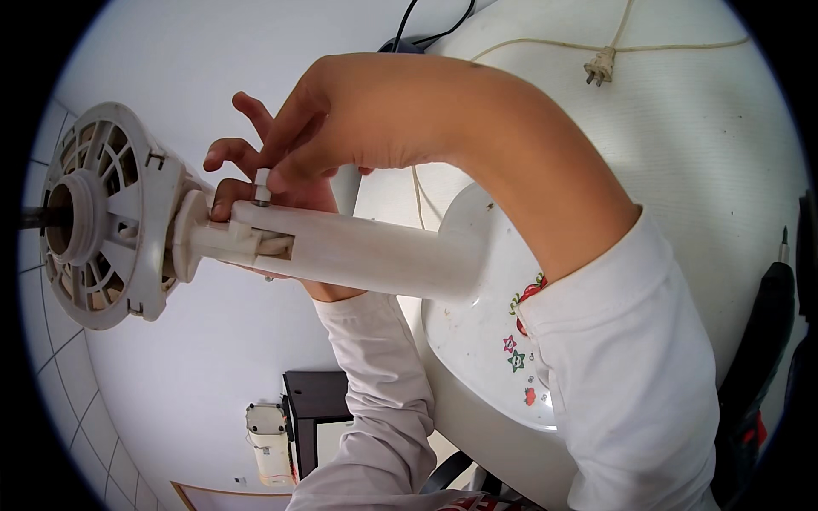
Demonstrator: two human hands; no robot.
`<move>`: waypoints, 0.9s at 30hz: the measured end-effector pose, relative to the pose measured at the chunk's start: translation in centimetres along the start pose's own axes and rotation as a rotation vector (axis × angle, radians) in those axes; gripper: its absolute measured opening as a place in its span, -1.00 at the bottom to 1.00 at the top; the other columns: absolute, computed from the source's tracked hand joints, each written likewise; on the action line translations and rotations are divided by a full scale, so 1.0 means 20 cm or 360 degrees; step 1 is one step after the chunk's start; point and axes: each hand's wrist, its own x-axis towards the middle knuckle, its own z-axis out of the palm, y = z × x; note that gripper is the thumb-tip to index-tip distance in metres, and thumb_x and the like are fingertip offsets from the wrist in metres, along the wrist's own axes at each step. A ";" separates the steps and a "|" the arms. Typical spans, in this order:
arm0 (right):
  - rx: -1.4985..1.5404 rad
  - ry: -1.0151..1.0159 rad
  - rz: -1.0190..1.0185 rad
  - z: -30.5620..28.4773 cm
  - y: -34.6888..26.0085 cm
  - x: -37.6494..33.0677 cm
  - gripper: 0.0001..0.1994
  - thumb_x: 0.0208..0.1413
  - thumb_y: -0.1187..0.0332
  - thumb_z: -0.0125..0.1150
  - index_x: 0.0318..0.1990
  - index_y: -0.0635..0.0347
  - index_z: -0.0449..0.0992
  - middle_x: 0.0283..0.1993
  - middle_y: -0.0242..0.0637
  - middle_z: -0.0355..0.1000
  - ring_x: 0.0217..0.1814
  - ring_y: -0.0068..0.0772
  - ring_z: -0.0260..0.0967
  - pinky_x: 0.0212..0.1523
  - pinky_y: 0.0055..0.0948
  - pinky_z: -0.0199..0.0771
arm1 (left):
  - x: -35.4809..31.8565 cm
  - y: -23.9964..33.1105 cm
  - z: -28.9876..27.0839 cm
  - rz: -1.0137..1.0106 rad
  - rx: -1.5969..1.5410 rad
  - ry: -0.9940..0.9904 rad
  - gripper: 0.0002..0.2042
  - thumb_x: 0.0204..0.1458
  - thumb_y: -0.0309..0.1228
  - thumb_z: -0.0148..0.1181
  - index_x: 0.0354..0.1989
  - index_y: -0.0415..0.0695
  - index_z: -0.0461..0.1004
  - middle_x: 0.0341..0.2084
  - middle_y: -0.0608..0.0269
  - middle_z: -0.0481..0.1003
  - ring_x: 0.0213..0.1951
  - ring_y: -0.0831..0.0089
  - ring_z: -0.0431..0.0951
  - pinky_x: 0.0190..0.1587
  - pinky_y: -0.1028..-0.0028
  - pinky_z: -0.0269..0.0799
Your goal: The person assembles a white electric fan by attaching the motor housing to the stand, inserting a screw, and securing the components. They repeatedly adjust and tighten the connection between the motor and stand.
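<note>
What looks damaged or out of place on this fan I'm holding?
The fan lies on its side with no blades or grille, so the motor housing and bare shaft are exposed. A loose power plug rests on the table.

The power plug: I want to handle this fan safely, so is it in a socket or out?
Out. The plug lies loose on the white table, its prongs bare.

Your view is bright and evenly lit by soft, diffuse light, with only faint shadows under the forearms. No harsh glare. Fisheye bending curves the floor tiles (pixel 51 375) at the left, and a black vignette rings the corners. Focus stays sharp centrally.
</note>
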 end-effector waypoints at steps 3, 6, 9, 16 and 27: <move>-0.0137 0.0121 0.0121 0.03 -0.03 0.00 -0.71 -0.14 0.09 0.21 -0.44 0.13 0.58 -0.47 -0.31 0.46 -0.43 -0.48 0.35 -0.39 -0.50 0.33 | -0.03 0.01 -0.02 0.0009 -0.0054 -0.0065 -0.79 -0.04 0.06 0.01 -0.44 0.36 0.53 -0.07 0.75 0.26 0.27 0.09 -0.12 0.25 -0.05 -0.19; -0.0237 0.0092 0.0204 0.05 -0.07 0.02 -0.67 -0.12 0.07 0.19 -0.53 0.19 0.53 -0.54 -0.27 0.43 -0.46 -0.43 0.38 -0.40 -0.46 0.34 | -0.05 0.03 -0.04 0.0017 -0.0094 -0.0162 -0.79 -0.04 0.06 0.01 -0.44 0.35 0.53 -0.06 0.73 0.26 0.27 0.09 -0.13 0.24 -0.05 -0.19; -0.0326 0.0196 0.0194 0.07 -0.08 0.04 -0.64 -0.10 0.08 0.16 -0.58 0.25 0.50 -0.59 -0.24 0.42 -0.47 -0.40 0.41 -0.41 -0.45 0.35 | -0.05 0.02 -0.05 0.0013 -0.0121 -0.0198 -0.78 -0.04 0.06 0.01 -0.43 0.35 0.53 -0.06 0.72 0.25 0.27 0.09 -0.13 0.24 -0.05 -0.18; 0.0096 -0.0098 0.0239 0.02 -0.13 -0.01 -0.72 -0.05 0.18 0.11 -0.41 0.23 0.55 -0.44 -0.31 0.47 -0.39 -0.50 0.41 -0.39 -0.51 0.36 | 0.01 0.01 -0.05 -0.0001 -0.0131 -0.0204 -0.78 -0.04 0.06 0.01 -0.42 0.33 0.53 -0.04 0.69 0.24 0.27 0.08 -0.13 0.24 -0.05 -0.17; -0.0131 0.0447 0.0021 0.24 0.00 0.11 -0.60 -0.03 0.02 0.05 -0.46 0.23 0.54 -0.51 -0.19 0.43 -0.47 -0.30 0.39 -0.35 -0.42 0.37 | -0.05 0.00 -0.07 0.0000 -0.0156 -0.0240 -0.76 -0.04 0.07 0.00 -0.39 0.31 0.52 -0.02 0.65 0.23 0.27 0.08 -0.14 0.23 -0.05 -0.16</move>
